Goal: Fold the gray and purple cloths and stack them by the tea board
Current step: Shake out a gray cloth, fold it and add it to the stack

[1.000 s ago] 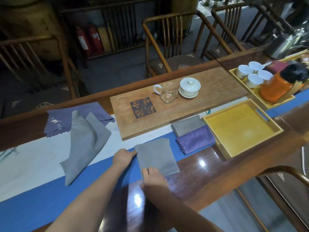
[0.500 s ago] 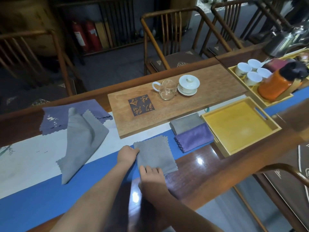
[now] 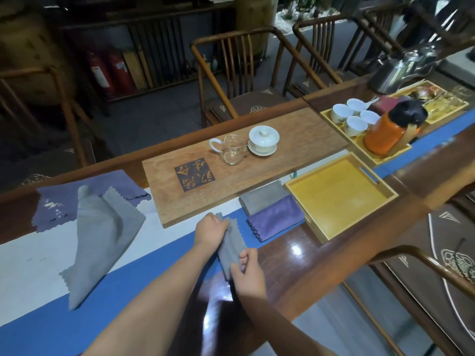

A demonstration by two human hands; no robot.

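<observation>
Lying at the far left of the desk [image 3: 303,276], a purple cloth [image 3: 64,201] is spread flat on the dark wood and the white part of the runner. An unfolded gray cloth [image 3: 102,237] lies partly over it, one corner turned up, trailing toward the near side onto the blue runner [image 3: 51,322].

Right of these sits the wooden tea board [image 3: 210,186], with a dark square of carved characters, a glass pitcher [image 3: 231,150] and a white lidded cup [image 3: 263,141] on its saucer.

Near the board's front edge, both hands are clamped on a gray cloth being folded [image 3: 232,245], gathered into a narrow strip over the blue runner. The left hand [image 3: 209,231] grips its far end, fingers curled round it. The right hand [image 3: 248,273] pinches the near end between thumb and fingers.

Just right of that, beside the tea board, lies a folded gray cloth [image 3: 262,197], with a folded purple cloth [image 3: 277,218] overlapping its near side.

Next comes an empty yellow tray [image 3: 341,194], touching the folded pair. Farther right, a second tray [image 3: 385,156] holds four white cups [image 3: 353,116] and an orange flask [image 3: 388,133] with a black top. A metal kettle [image 3: 401,70] stands at the far right.
</observation>
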